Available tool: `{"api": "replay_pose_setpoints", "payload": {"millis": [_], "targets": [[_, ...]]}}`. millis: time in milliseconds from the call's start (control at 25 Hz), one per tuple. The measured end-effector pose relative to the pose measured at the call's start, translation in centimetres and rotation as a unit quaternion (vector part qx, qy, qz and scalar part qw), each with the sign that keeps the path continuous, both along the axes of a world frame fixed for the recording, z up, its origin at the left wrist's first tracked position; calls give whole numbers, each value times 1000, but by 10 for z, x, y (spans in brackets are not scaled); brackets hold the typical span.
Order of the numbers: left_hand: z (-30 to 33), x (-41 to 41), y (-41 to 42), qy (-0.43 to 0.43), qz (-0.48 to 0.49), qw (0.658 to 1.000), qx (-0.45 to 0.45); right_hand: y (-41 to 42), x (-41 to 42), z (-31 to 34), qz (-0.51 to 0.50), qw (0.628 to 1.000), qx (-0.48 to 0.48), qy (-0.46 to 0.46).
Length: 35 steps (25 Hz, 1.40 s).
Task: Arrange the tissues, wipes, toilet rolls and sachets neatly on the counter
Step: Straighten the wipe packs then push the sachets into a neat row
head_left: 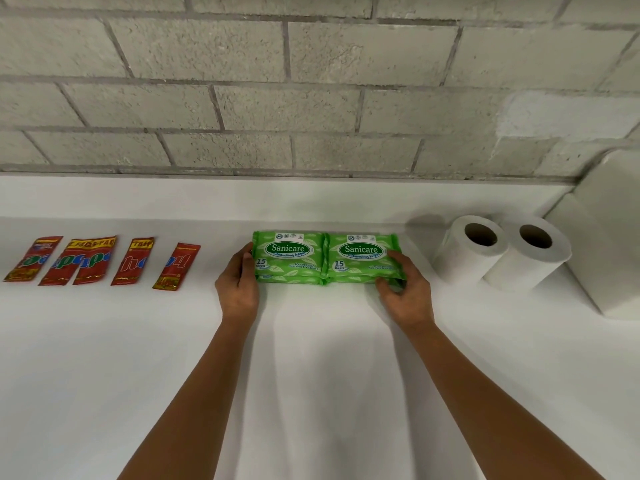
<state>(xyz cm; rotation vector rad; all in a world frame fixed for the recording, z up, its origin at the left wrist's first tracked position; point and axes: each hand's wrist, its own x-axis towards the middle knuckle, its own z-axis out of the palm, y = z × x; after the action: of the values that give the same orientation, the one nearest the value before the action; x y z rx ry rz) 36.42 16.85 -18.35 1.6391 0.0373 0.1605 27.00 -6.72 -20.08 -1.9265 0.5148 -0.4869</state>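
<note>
Head: 2 wipes packs held between left hand, right hand.

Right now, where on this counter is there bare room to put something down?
The counter is bare across its whole front, either side of the arms. So is the gap between the rightmost sachet and the left hand, and the strip along the wall. Crowded at right: the two toilet rolls touch, close against the white tissue packs.
</note>
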Motion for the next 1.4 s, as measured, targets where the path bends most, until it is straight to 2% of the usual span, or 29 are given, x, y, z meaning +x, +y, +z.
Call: {"api": "replay_pose_setpoints", "payload": {"millis": [680,1000,1400], "targets": [[-2,3,-1,-6,12,999,38,0,0,1,-20,1000,18,-5],[-1,3,-1,0,26,999,24,1,-2,3,-12,998,24,-52],[-1,4,-2,8,22,1000,12,-3,2,-5,-16,999,29,-30]]}}
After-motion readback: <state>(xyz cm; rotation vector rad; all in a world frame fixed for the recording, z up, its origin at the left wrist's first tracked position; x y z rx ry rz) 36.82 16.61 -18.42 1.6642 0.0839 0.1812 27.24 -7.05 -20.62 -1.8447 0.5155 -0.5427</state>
